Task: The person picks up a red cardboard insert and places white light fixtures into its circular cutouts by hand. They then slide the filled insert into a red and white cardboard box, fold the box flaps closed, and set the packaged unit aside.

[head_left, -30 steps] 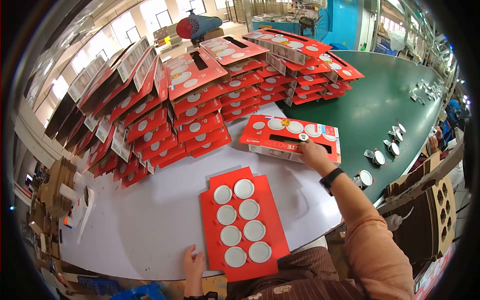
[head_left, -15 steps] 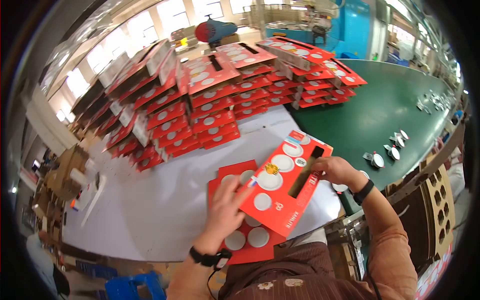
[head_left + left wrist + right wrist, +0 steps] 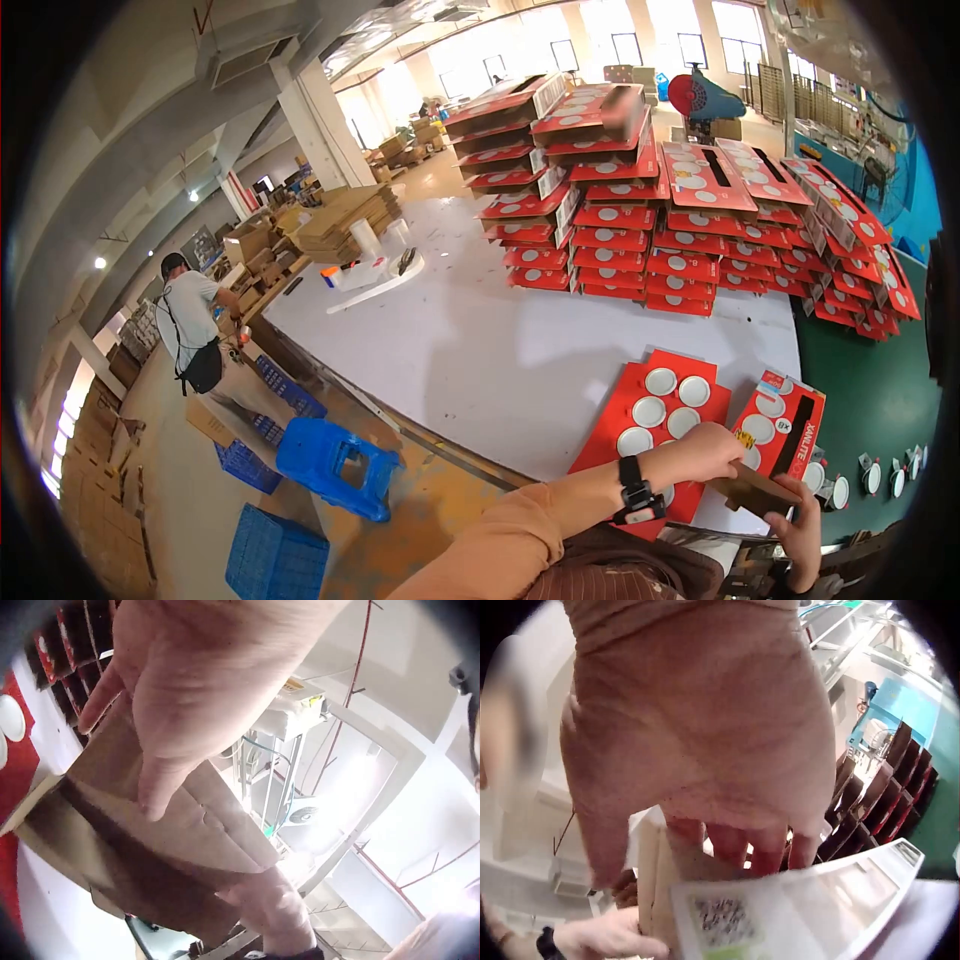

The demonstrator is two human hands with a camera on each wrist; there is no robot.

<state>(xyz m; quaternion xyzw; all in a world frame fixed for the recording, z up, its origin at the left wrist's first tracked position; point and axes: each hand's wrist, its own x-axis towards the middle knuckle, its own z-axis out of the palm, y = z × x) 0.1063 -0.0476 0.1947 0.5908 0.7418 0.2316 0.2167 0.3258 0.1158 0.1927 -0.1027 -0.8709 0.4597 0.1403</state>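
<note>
A red printed cardboard box [image 3: 768,418] with a dark slot stands on end in front of the person, its bare brown end toward the body. The left hand [image 3: 712,452] holds its left side. In the left wrist view that hand's thumb [image 3: 159,787] lies over the brown cardboard [image 3: 150,817]. At the near right corner the right hand [image 3: 800,530] grips the box, its thumb apart from the fingers. The right wrist view shows its fingers [image 3: 769,851] partly hidden behind a pale flap with a printed code [image 3: 724,922]. Beside the box lies a red panel [image 3: 612,400] holding several white round discs [image 3: 648,411].
Stacked red boxes [image 3: 610,218] cover the table's back. Several white round lamps [image 3: 873,478] lie on the green surface [image 3: 870,400] at right. Left of the white table [image 3: 480,350] are a blue stool [image 3: 335,462], a blue crate [image 3: 275,555] and another person [image 3: 195,320].
The box came from the table's right side toward the body, then was tipped so its brown end faces the person. The left hand left the table edge and joined it. The head view swung left.
</note>
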